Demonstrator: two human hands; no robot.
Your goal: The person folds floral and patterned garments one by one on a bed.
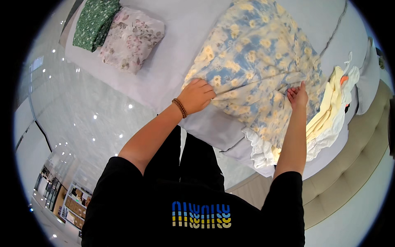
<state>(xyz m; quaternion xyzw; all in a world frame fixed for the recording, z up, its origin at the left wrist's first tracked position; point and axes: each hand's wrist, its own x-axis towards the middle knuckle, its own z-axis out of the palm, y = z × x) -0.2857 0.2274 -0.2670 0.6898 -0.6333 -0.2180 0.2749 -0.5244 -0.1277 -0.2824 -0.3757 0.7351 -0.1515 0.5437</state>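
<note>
A blue-and-yellow floral cloth [247, 58] lies spread and creased over the bed, one side hanging near its edge. My left hand [197, 95], with a brown beaded bracelet [180, 108] on the wrist, grips the cloth's near left edge between thumb and fingers. Further right, my right hand [298, 95] has its fingers curled into the same cloth, thumb pointing up and away. Creases run across the fabric between both hands. Beside my right forearm are pale yellow and white clothes [328, 120], partly covered by the floral cloth.
A folded pink-and-white floral cloth [132, 40] and a folded green floral cloth [95, 24] lie at the bed's far left. The bed [182, 24] has a light grey sheet and a tufted beige headboard [345, 176] on the right. Shelves with boxes [75, 205] stand at lower left.
</note>
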